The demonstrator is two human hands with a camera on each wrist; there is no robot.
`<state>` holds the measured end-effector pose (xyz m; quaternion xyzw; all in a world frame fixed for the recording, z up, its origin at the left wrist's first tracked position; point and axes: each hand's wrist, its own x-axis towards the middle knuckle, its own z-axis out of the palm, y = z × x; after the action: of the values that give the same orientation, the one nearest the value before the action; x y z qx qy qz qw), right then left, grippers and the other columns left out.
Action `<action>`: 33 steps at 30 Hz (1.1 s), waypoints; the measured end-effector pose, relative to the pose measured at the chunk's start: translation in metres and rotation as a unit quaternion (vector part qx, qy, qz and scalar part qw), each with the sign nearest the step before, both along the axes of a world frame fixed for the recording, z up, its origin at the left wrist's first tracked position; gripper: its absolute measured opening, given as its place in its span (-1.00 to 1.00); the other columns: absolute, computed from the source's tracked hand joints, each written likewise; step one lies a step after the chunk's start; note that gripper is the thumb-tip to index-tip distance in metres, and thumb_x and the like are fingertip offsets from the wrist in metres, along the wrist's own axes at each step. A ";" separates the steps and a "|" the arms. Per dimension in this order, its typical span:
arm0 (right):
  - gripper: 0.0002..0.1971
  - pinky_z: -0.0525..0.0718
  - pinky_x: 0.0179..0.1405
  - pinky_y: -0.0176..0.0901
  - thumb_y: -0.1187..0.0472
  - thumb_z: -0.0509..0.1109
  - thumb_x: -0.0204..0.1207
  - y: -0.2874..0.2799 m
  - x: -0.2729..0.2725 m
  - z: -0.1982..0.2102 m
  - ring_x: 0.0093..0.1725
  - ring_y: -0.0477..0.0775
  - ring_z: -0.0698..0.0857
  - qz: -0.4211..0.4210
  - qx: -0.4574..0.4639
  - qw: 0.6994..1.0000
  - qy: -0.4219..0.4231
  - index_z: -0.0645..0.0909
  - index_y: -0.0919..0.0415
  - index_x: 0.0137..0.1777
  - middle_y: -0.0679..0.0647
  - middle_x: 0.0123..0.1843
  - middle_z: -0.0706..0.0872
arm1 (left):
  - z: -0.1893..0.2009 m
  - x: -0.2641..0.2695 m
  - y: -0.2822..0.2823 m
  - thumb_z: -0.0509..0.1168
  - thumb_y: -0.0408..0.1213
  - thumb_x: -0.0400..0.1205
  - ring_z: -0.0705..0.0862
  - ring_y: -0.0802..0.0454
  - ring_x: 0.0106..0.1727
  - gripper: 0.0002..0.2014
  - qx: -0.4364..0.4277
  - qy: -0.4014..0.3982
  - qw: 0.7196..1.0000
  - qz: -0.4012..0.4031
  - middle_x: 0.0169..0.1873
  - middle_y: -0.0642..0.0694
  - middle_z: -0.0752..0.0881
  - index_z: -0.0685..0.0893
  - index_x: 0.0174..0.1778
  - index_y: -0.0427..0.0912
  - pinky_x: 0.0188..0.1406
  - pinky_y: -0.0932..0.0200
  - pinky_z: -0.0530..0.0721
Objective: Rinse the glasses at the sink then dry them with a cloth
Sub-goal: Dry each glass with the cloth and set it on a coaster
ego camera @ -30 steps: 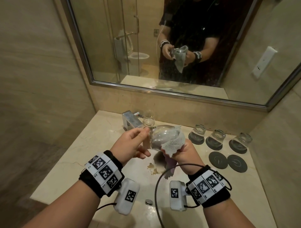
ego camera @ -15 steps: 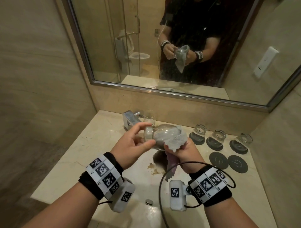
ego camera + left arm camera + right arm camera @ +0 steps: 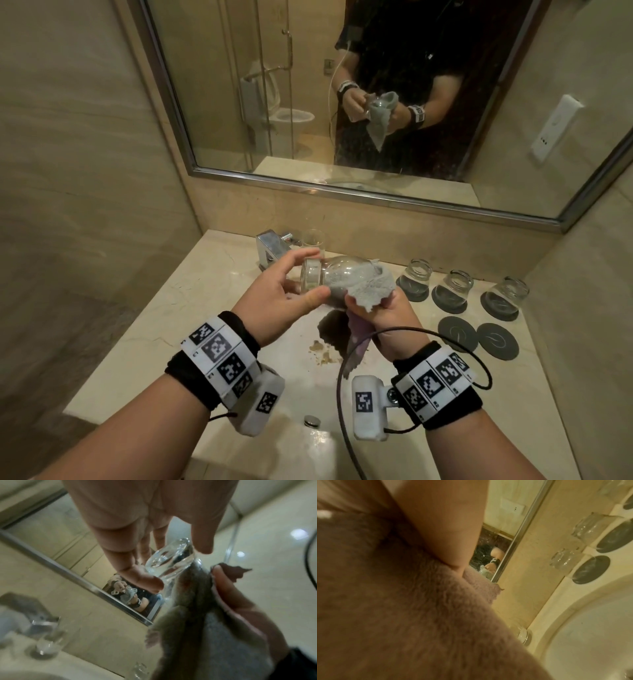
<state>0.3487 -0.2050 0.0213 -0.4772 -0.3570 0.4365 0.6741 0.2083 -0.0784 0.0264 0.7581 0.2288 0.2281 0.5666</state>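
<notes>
Drying is underway: the left hand (image 3: 274,301) is pinching the clear round-bellied glass (image 3: 337,279) by its thick base while the right hand (image 3: 383,308) is clutching the grey fluffy cloth (image 3: 364,291) stuffed in its mouth, likely needing another twist next.

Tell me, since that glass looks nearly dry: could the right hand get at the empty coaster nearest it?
Probably not yet. The path to the coaster looks clear, but the right hand grips the cloth stuffed into the glass.

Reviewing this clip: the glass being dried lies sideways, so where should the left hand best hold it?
By its thick base, from the left. The glass lies on its side with the cloth stuffed into its mouth by the right hand, so only the base is free; the left hand pinches it there.
</notes>
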 end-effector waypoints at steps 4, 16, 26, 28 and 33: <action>-0.48 0.69 -0.54 -0.32 0.56 0.33 0.47 0.001 0.000 0.000 -0.47 -0.14 0.74 0.000 -0.012 1.000 -0.026 0.83 -0.13 -0.33 -0.03 -0.46 0.78 | 0.006 0.007 0.000 0.26 0.12 0.47 0.74 -0.01 -0.41 -0.56 -0.142 0.005 0.989 0.042 -0.09 -0.16 0.73 0.63 0.14 -0.10 -0.47 0.15 0.67; -0.64 0.67 -0.54 -0.30 0.47 0.39 0.39 0.004 0.001 -0.007 -0.48 -0.09 0.74 -0.027 0.008 1.000 -0.005 0.83 -0.05 -0.30 0.04 -0.45 0.78 | 0.005 0.005 0.001 0.26 0.13 0.47 0.75 -0.03 -0.38 -0.60 -0.108 0.012 0.994 0.032 -0.22 -0.11 0.76 0.70 0.04 -0.08 -0.37 0.08 0.64; -0.85 0.62 -0.67 -0.29 0.51 0.34 0.45 0.003 -0.003 -0.004 -0.61 -0.08 0.68 -0.038 -0.009 0.999 0.019 0.62 0.25 -0.18 0.10 -0.57 0.71 | 0.003 0.001 0.004 0.26 0.22 0.48 0.78 -0.01 -0.23 -0.48 -0.084 0.020 0.996 0.024 0.12 -0.06 0.69 0.55 0.33 0.13 -0.33 0.10 0.73; -0.79 0.62 -0.68 -0.28 0.55 0.32 0.48 0.003 -0.005 -0.005 -0.61 -0.09 0.67 -0.031 -0.019 0.999 -0.011 0.63 0.23 -0.18 0.09 -0.58 0.70 | 0.006 0.004 0.005 0.24 0.16 0.51 0.76 -0.06 -0.37 -0.58 -0.134 0.024 0.990 0.028 -0.08 -0.23 0.76 0.66 0.10 -0.05 -0.42 0.10 0.68; -0.83 0.70 -0.45 -0.26 0.21 0.58 0.30 0.006 0.005 -0.013 -0.34 -0.11 0.75 -0.032 0.006 0.999 -0.015 0.82 -0.13 -0.21 -0.03 -0.32 0.82 | -0.001 -0.001 0.007 0.42 0.10 0.46 0.77 -0.01 -0.06 -0.54 0.088 -0.002 0.996 -0.007 0.04 0.01 0.75 0.55 0.29 0.29 -0.07 0.07 0.78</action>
<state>0.3535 -0.1986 0.0085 -0.4906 -0.3541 0.4055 0.6852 0.2071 -0.0715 0.0252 0.8059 0.2011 0.2448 0.5002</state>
